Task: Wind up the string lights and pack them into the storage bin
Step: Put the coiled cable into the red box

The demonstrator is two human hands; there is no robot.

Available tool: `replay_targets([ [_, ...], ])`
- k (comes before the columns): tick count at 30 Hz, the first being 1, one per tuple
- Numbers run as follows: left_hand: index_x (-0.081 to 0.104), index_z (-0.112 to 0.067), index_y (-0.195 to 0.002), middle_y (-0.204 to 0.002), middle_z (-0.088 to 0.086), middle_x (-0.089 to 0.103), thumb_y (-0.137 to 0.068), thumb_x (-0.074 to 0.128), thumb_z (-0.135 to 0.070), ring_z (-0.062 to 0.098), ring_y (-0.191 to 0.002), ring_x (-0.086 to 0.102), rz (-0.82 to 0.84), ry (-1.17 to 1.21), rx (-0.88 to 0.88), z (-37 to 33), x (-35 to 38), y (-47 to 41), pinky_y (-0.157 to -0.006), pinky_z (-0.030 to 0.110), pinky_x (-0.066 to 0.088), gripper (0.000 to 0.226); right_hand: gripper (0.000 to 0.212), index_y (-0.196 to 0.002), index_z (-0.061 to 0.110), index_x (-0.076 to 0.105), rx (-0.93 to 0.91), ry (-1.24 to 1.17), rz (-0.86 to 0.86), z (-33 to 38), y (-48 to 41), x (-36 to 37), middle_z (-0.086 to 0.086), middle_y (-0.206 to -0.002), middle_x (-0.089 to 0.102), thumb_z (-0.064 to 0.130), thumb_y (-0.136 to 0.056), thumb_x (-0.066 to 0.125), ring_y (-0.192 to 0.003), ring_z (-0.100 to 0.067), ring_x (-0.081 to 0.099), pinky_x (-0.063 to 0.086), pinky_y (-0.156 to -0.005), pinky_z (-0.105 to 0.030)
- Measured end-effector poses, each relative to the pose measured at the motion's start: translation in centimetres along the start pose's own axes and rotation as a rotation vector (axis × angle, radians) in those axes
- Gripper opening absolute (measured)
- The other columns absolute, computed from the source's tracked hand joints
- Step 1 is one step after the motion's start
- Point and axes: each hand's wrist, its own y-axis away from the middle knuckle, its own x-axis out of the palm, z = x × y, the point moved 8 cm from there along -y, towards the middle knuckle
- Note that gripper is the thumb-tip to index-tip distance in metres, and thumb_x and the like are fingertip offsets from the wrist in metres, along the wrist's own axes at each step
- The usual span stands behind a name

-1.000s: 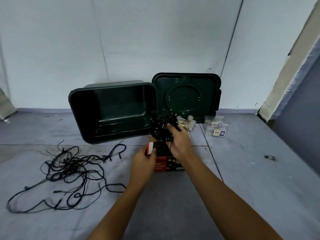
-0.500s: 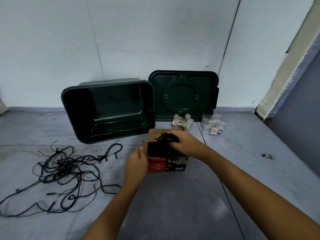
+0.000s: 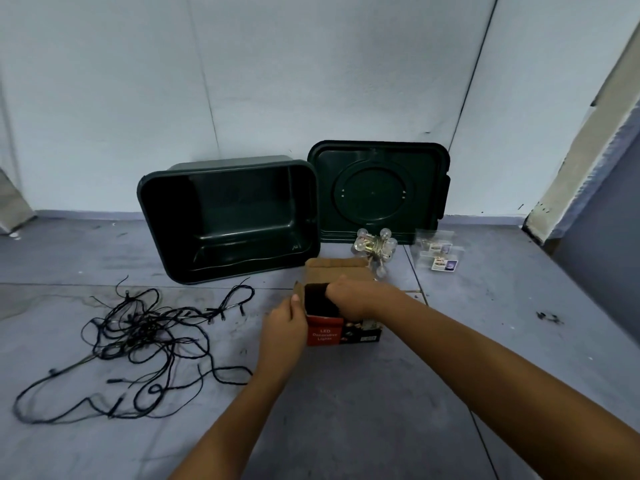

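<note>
flanking the box point(image 3: 332, 336), left grip point(image 3: 284, 323) holds its wall, right grip point(image 3: 353, 297) clutches wound lights point(image 3: 315, 299); bin point(image 3: 242, 209) behind.

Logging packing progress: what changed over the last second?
The right hand lowered the wound black lights from in front of the bin into the cardboard box, still gripping them. The left hand kept holding the box; bin and loose tangle stayed put.

Dim, even, bluish light; soft shadows, slight blur, wide-angle bending at edges.
</note>
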Motion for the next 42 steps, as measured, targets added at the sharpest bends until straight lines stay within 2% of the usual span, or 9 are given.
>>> replay_targets([
  [3, 0.047, -0.021, -0.068, -0.066, -0.002, 0.052, -0.101, 0.032, -0.020, 0.007, -0.061, 0.049, -0.001, -0.023, 0.003, 0.0, -0.1, 0.0, -0.056, 0.023, 0.039, 0.036, 0.030, -0.115, 0.009, 0.059, -0.010, -0.227, 0.097, -0.9, 0.5, -0.5, -0.008, -0.110, 0.063, 0.022, -0.088, 0.057, -0.084, -0.015, 0.053, 0.039, -0.062, -0.021],
  [6, 0.052, -0.014, -0.076, -0.067, -0.003, 0.052, -0.100, 0.032, -0.020, 0.006, -0.063, 0.048, -0.008, -0.017, -0.006, 0.1, -0.2, 0.0, -0.058, 0.024, 0.040, 0.032, 0.046, -0.129, 0.018, 0.054, -0.009, -0.357, 0.117, -1.8, 1.4, -2.3, -0.002, -0.117, 0.061, 0.030, -0.085, 0.063, -0.097, -0.016, 0.057, 0.046, -0.074, -0.023],
  [9, 0.056, -0.006, -0.083, -0.069, 0.003, 0.055, -0.100, 0.032, -0.020, 0.013, -0.064, 0.051, -0.015, -0.004, -0.008, 0.2, -0.2, 0.1, -0.059, 0.029, 0.041, 0.033, 0.037, -0.123, 0.020, 0.061, -0.009, -0.341, 0.022, -2.0, 1.7, -3.3, 0.001, -0.117, 0.064, 0.026, -0.087, 0.062, -0.099, -0.012, 0.056, 0.044, -0.082, -0.024],
  [17, 0.057, -0.004, -0.082, -0.072, 0.009, 0.059, -0.100, 0.034, -0.020, 0.016, -0.065, 0.053, -0.017, -0.013, 0.013, 0.1, -0.1, 0.1, -0.064, 0.035, 0.044, 0.034, 0.018, -0.098, 0.003, 0.067, 0.061, -0.290, -0.088, -0.3, -0.1, 0.1, -0.013, -0.097, 0.067, 0.009, -0.090, 0.052, -0.076, -0.017, 0.053, 0.040, -0.064, -0.023],
  [21, 0.057, -0.009, -0.086, -0.070, 0.000, 0.056, -0.099, 0.038, -0.022, 0.008, -0.064, 0.051, 0.020, -0.029, 0.026, 0.4, 0.0, 0.0, -0.054, 0.023, 0.038, 0.027, 0.023, -0.102, 0.011, 0.071, 0.043, -0.265, -0.143, -0.5, 0.7, -1.4, -0.005, -0.097, 0.069, 0.015, -0.090, 0.053, -0.075, -0.013, 0.051, 0.037, -0.058, -0.009],
  [23, 0.057, -0.012, -0.092, -0.073, -0.007, 0.056, -0.098, 0.041, -0.023, 0.002, -0.068, 0.051, 0.033, -0.038, 0.041, 0.3, 0.1, -0.1, -0.054, 0.017, 0.036, 0.021, 0.022, -0.104, 0.013, 0.071, 0.062, -0.312, -0.182, -1.0, 1.0, -2.3, -0.005, -0.102, 0.070, 0.018, -0.088, 0.057, -0.082, -0.016, 0.059, 0.050, -0.073, -0.022],
  [32, 0.060, -0.011, -0.104, -0.087, -0.003, 0.062, -0.097, 0.044, -0.028, 0.001, -0.078, 0.055, 0.055, 0.035, 0.001, 1.1, 0.7, -0.7, -0.058, 0.015, 0.039, 0.025, 0.021, -0.103, 0.006, 0.069, 0.376, -0.498, -0.745, -3.6, 7.0, -1.2, -0.013, -0.114, 0.060, 0.013, -0.086, 0.060, -0.108, -0.026, 0.051, 0.040, -0.096, -0.031],
  [39, 0.060, -0.014, -0.088, -0.079, 0.000, 0.062, -0.097, 0.043, -0.025, 0.013, -0.076, 0.059, 0.109, 0.155, -0.043, 1.1, 2.3, -1.3, -0.060, 0.024, 0.043, 0.022, 0.027, -0.115, 0.004, 0.063, 0.564, -0.691, -0.845, -4.9, 8.2, 1.3, -0.014, -0.118, 0.059, 0.007, -0.090, 0.051, -0.105, -0.023, 0.055, 0.032, -0.085, -0.013],
  [42, 0.060, -0.014, -0.087, -0.079, 0.001, 0.064, -0.097, 0.043, -0.026, 0.014, -0.075, 0.060, 0.170, 0.186, -0.042, -0.3, 4.5, -2.5, -0.064, 0.028, 0.048, 0.023, 0.027, -0.114, 0.003, 0.063, 0.620, -0.664, -0.870, -6.9, 9.4, 0.7, -0.015, -0.114, 0.061, 0.008, -0.092, 0.049, -0.100, -0.025, 0.057, 0.040, -0.086, -0.021],
])
